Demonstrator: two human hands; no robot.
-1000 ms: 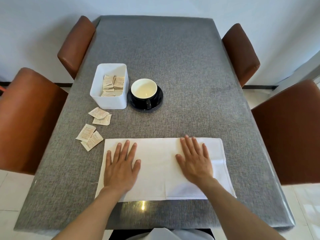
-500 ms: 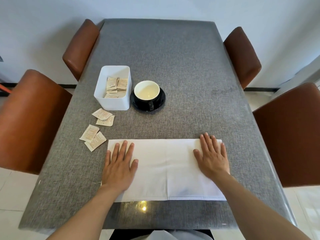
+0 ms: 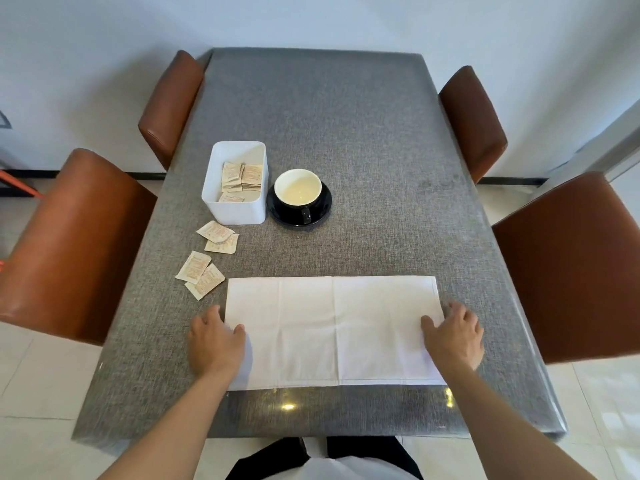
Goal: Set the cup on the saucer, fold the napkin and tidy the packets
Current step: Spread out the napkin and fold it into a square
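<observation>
A white napkin [image 3: 332, 327], folded into a long rectangle, lies flat near the table's front edge. My left hand [image 3: 216, 341] sits at its left short edge, thumb on top and fingers curled around the edge. At the right short edge my right hand [image 3: 453, 337] grips the same way. A black cup with a white inside [image 3: 298, 187] stands upright on the black saucer [image 3: 320, 211], handle toward me. Several loose packets [image 3: 207, 261] lie on the table left of the napkin. More packets [image 3: 242, 176] lie inside the white box [image 3: 235, 213].
The grey table [image 3: 381, 140] has brown chairs on both sides: two on the left [image 3: 76, 244] [image 3: 169, 102] and two on the right [image 3: 575, 265] [image 3: 474, 116]. The white box stands just left of the saucer.
Both hands slid outward from flat on the napkin to its short edges and curled around them. The view also tilted a little.
</observation>
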